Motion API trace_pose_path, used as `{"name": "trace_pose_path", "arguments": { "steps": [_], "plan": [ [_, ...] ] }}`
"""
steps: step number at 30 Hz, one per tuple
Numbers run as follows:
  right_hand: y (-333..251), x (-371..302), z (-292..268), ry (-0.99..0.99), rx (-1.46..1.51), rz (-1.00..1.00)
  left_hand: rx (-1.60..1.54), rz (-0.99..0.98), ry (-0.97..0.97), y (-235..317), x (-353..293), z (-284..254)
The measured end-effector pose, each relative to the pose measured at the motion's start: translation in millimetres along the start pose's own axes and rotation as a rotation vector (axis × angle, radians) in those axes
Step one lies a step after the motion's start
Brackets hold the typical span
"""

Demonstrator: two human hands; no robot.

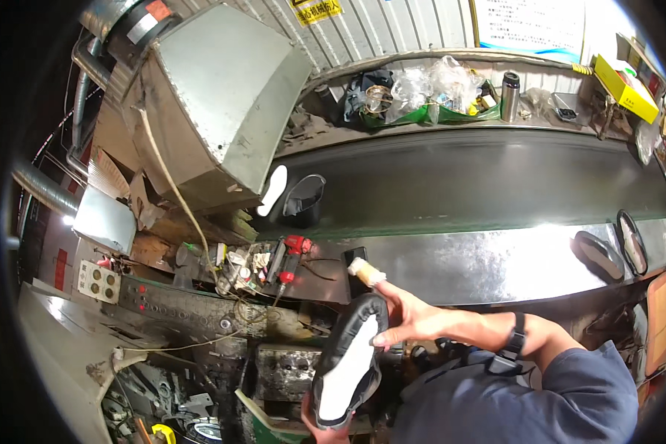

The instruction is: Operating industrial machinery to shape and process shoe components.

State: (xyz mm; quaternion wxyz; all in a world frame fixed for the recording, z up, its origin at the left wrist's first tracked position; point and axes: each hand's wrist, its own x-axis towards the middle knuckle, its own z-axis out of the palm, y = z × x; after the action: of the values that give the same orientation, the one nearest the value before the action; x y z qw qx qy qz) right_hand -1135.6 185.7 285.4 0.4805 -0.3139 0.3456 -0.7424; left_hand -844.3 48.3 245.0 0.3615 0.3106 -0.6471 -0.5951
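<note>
- Gripping a white-soled black shoe (346, 364) by its lower end with the left hand (323, 434), partly hidden.
- Touching its side with the thumb of the half-open right hand (416, 320), stretching out one wrapped finger (368, 274); cannot tell whether gripping behind.
- Held tilted before a metal ledge (451, 266) and dark conveyor belt (459, 185).
- Along the ribbed wall (392, 29): green tray (416, 116) of clear plastic bags (451, 81), open yellow box (623, 89) holding something white.

Right hand (408, 314) higher, left hand (320, 429) lower; both hands gripping.
</note>
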Motion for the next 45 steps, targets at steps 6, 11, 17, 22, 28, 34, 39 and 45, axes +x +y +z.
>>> {"name": "trace_pose_path", "arguments": {
  "steps": [6,11,17,22,28,34,39,45],
  "plan": [
    [-40.5,-34.2,-16.5,0.205,-0.034,-0.019,-0.642,-0.779,-0.421,-30.7,48.6,66.4],
    [-45.5,-46.9,-48.6,0.635,-0.045,-0.048,-0.966,-1.253,-0.337,-48.5,80.7,125.2],
    [-68.6,-123.3,-183.2,1.289,-0.569,-0.298,-0.006,-0.909,-0.671,-90.5,153.8,181.3],
    [-99.5,-190.0,-268.4,1.583,-0.861,-0.701,0.195,-0.637,-0.729,-106.2,249.3,209.6],
    [-3.8,-216.9,-324.3,1.831,-1.060,-0.152,0.691,0.150,-0.711,-143.1,394.1,252.2],
    [42.9,-81.3,-223.1,1.121,-0.719,0.105,1.414,0.419,-0.786,-159.5,541.3,259.8],
    [10.9,-2.0,-201.6,0.986,-0.215,0.229,0.455,0.213,-1.373,-84.5,506.7,375.2],
    [18.7,18.2,-222.8,1.337,0.408,0.100,1.260,0.492,-0.213,-221.9,679.9,321.3]
  ]
}}
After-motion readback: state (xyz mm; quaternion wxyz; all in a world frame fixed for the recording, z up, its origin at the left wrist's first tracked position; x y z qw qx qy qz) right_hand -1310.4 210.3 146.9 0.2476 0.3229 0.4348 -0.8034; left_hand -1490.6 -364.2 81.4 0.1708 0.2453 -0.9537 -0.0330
